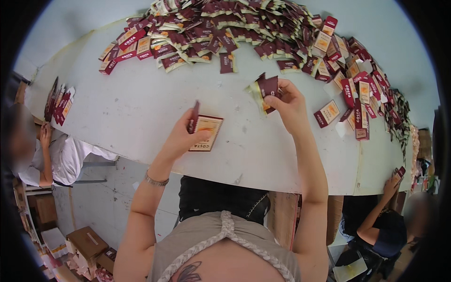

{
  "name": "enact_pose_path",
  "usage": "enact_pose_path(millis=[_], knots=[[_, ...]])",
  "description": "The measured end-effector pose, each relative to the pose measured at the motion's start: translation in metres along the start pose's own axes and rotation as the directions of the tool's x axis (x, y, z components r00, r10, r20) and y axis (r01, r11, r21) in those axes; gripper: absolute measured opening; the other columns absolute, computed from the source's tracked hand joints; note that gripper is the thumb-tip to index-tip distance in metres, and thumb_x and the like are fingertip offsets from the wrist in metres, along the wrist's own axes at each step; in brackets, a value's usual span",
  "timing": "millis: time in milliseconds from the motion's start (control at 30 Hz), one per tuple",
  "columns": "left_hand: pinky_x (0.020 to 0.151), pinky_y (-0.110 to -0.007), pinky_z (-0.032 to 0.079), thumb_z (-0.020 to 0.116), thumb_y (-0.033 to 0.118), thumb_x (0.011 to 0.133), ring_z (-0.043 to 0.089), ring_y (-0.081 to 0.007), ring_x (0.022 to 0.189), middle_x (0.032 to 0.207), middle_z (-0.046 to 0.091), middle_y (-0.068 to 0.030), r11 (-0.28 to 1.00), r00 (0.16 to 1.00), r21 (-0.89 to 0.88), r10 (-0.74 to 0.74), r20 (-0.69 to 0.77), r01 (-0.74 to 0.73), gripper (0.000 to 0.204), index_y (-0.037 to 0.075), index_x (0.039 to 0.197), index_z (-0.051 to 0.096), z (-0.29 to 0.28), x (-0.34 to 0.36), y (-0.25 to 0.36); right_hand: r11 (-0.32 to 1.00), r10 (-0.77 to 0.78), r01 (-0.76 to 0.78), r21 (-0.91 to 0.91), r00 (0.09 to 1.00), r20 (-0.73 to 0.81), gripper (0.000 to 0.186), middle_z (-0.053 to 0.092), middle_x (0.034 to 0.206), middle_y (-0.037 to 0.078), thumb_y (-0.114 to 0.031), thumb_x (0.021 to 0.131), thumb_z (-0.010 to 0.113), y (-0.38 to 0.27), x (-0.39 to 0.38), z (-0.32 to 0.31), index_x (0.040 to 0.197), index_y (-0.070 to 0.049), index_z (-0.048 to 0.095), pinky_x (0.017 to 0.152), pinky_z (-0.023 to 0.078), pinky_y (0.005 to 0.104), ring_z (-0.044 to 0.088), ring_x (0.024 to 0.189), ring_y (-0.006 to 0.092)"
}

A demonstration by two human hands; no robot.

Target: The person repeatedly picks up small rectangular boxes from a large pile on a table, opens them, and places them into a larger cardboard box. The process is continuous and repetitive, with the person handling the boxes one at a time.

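Observation:
My left hand (181, 138) is closed on a small cream and maroon carton (210, 126), held low over the near part of the white table. A maroon edge rises beside its fingers; I cannot tell if it is a flap or part of something else. To the right and a little farther off, my right hand (289, 105) pinches maroon and cream sachets (263, 94) between thumb and fingers. How many sachets it holds is hard to make out. The two hands are well apart. A single sachet (228, 63) lies on the table beyond them.
A large heap of sachets (202, 33) spans the far side of the table (136, 103). Several closed cartons (126, 47) lie at its left end, and a pile of cartons (357, 94) at the right. One person (61, 155) sits at left, another (385, 225) at right.

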State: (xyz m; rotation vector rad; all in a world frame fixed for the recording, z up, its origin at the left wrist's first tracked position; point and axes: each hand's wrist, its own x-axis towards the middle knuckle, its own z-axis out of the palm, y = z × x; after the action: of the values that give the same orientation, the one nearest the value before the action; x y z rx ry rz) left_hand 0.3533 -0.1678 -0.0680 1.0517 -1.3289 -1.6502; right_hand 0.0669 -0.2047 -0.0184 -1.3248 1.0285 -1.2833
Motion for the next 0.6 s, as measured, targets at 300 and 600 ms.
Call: enact_pose_path(millis=[300,600], knots=[[0.084,-0.027,0.046,0.075,0.02,0.078,0.056,-0.0121,0.095,0.104,0.06,-0.0053,0.981,0.986,0.176,0.048,0.159,-0.077,0.053,0.003,0.121,0.051,0.061,0.0,0.009,0.43,-0.095,0.498,-0.753,0.855,0.51,0.023,0.058,0.107,0.011,-0.003,0.08,0.062,-0.058,-0.054,0.008,0.103,-0.006,0.064,0.07,0.052,0.0341,0.062,0.084,0.0281],[0.089,-0.031,0.045,0.068,0.023,0.083,0.059,-0.0223,0.102,0.115,0.06,-0.0127,0.91,0.967,0.328,0.234,0.1,-0.254,0.06,0.006,0.135,0.043,0.075,0.01,-0.017,0.752,-0.265,0.212,-0.624,0.964,0.007,0.018,0.064,0.084,0.008,-0.012,0.076,0.071,-0.015,-0.069,0.03,0.091,-0.003,0.065,0.068,0.05,0.0309,0.062,0.076,0.0233]])
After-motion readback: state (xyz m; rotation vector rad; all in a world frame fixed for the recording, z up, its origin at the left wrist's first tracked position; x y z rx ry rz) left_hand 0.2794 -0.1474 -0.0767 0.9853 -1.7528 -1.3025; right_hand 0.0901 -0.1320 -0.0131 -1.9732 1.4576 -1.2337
